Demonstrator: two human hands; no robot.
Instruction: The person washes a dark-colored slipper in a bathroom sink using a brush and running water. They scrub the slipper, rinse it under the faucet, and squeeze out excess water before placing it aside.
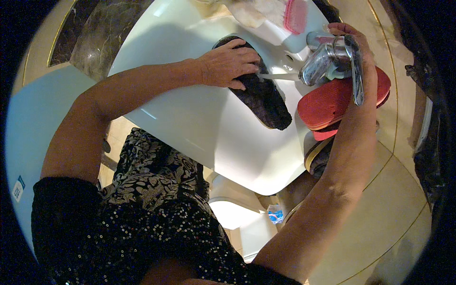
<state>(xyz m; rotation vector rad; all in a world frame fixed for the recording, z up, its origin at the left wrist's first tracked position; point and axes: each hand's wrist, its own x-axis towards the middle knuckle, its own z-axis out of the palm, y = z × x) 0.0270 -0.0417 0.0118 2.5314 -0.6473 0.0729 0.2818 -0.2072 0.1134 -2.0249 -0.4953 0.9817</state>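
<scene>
A dark, fuzzy-edged slipper [262, 99] lies slantwise in the white washbasin [185, 117]. My left hand [231, 64] grips it from above, fingers spread over its upper part and thumb at the near edge. Water runs from the chrome faucet [315, 67] onto the slipper beside my fingers. Behind the faucet is my right hand [356, 35], partly hidden by the body and lever. Its fingertips reach toward the basin's far rim, near a small pale thing too unclear to name. Whether they hold anything is not visible.
Red slippers [326, 103] rest on the basin's right rim, under my right forearm. Below them sits another dark slipper [319, 156] with a tan edge. A pink brush [296, 16] and a whitish cloth [249, 12] lie at the far rim. A white toilet [231, 210] stands below.
</scene>
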